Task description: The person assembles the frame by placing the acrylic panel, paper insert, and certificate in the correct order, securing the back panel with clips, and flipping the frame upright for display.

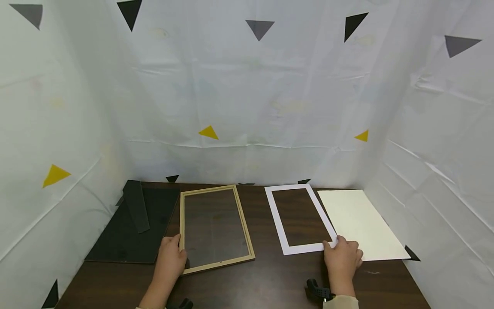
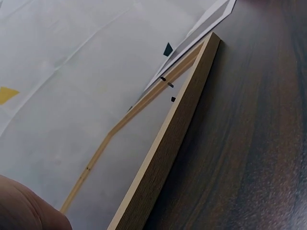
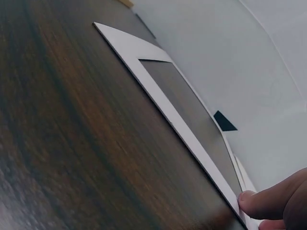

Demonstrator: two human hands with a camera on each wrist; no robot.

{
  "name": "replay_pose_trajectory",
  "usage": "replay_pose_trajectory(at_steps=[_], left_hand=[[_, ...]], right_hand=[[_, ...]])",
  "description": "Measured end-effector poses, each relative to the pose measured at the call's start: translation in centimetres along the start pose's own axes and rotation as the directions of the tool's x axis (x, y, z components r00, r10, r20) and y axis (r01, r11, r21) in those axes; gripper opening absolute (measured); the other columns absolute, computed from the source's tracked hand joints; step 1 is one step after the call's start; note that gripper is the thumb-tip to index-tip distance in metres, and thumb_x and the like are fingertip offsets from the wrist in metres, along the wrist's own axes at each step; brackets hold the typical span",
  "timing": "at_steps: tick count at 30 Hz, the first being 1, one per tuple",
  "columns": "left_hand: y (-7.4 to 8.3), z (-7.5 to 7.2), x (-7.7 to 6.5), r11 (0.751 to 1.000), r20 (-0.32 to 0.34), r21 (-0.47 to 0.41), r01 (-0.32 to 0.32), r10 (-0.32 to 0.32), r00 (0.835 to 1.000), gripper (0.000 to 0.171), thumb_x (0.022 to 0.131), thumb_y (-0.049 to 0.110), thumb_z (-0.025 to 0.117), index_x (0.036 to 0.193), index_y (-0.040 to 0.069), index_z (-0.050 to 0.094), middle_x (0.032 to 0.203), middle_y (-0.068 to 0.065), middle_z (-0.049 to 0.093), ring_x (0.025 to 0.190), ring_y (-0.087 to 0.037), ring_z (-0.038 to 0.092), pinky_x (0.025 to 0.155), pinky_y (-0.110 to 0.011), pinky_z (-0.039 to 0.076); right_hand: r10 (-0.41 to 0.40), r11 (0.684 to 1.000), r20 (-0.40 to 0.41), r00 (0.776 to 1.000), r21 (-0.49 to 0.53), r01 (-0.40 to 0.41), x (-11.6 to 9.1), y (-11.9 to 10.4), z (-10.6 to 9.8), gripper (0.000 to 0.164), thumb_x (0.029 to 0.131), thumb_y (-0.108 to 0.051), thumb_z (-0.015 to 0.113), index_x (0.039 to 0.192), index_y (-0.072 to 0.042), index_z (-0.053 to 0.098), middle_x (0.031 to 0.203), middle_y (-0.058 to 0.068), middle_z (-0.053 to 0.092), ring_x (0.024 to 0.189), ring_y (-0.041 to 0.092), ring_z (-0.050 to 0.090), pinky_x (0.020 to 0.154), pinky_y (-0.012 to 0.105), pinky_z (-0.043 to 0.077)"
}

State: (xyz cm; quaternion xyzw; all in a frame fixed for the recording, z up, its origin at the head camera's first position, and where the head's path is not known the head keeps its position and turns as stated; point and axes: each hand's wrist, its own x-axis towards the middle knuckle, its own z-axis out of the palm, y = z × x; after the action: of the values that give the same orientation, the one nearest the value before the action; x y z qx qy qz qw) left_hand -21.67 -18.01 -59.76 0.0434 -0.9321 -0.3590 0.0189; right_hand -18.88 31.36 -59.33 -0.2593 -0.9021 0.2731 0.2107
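Observation:
A light wooden picture frame with a clear pane lies on the dark table. My left hand grips its left side near the lower corner, thumb over the rim. The left wrist view shows the frame's side edge running away from the hand along the tabletop. To the right lies a white picture mat with a rectangular opening. At its lower right corner, my right hand pinches the border. In the right wrist view, the thumb presses on the mat, with fingers partly hidden below.
On the left is a black backing board with a fold-out stand. A cream sheet lies on the right, beside the mat. White cloth with coloured triangles encloses the table at the back and sides.

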Motion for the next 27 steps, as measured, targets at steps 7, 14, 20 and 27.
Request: replay_pose_trajectory(at_steps=[7, 14, 20, 27], left_hand=[[0.1, -0.3, -0.1, 1.0, 0.008, -0.002, 0.004, -0.004, 1.0, 0.056, 0.099, -0.002, 0.057, 0.153, -0.016, 0.049, 0.146, -0.04, 0.046, 0.135, -0.058, 0.051, 0.107, -0.069, 0.047], [0.1, -0.3, -0.4, 1.0, -0.014, -0.003, -0.021, 0.021, 1.0, 0.054, 0.099, -0.005, 0.058, 0.152, -0.014, 0.051, 0.145, -0.039, 0.048, 0.135, -0.057, 0.05, 0.107, -0.068, 0.047], [0.3, -0.1, -0.9, 0.999, -0.042, 0.009, -0.037, 0.037, 0.998, 0.052, 0.099, -0.007, 0.061, 0.151, -0.013, 0.054, 0.144, -0.038, 0.05, 0.134, -0.056, 0.051, 0.106, -0.068, 0.047], [0.6, -0.2, -0.8, 0.999, -0.054, 0.017, -0.049, 0.05, 0.997, 0.052, 0.098, -0.008, 0.062, 0.149, -0.012, 0.056, 0.142, -0.037, 0.052, 0.133, -0.057, 0.051, 0.105, -0.068, 0.048]], right_hand=[[0.019, 1.0, 0.01, 1.0, 0.007, -0.019, -0.2, 0.0, 0.5, 0.057, 0.092, -0.027, 0.081, 0.124, 0.016, 0.062, 0.117, 0.043, 0.047, 0.113, 0.063, 0.04, 0.094, 0.073, 0.029], [0.042, 0.999, 0.016, 0.999, -0.005, -0.042, -0.4, -0.3, 0.8, 0.055, 0.092, -0.033, 0.083, 0.108, 0.015, 0.061, 0.115, 0.041, 0.043, 0.112, 0.063, 0.037, 0.091, 0.073, 0.028], [0.07, 0.997, 0.036, 0.997, -0.033, -0.069, -0.4, -0.6, 0.8, 0.061, 0.088, -0.039, 0.088, 0.099, 0.013, 0.057, 0.115, 0.04, 0.043, 0.112, 0.062, 0.037, 0.091, 0.073, 0.029], [0.065, 0.997, 0.028, 0.998, -0.042, -0.063, -0.5, -1.2, 0.6, 0.069, 0.084, -0.041, 0.091, 0.103, 0.016, 0.056, 0.115, 0.04, 0.043, 0.111, 0.062, 0.039, 0.09, 0.073, 0.032]])
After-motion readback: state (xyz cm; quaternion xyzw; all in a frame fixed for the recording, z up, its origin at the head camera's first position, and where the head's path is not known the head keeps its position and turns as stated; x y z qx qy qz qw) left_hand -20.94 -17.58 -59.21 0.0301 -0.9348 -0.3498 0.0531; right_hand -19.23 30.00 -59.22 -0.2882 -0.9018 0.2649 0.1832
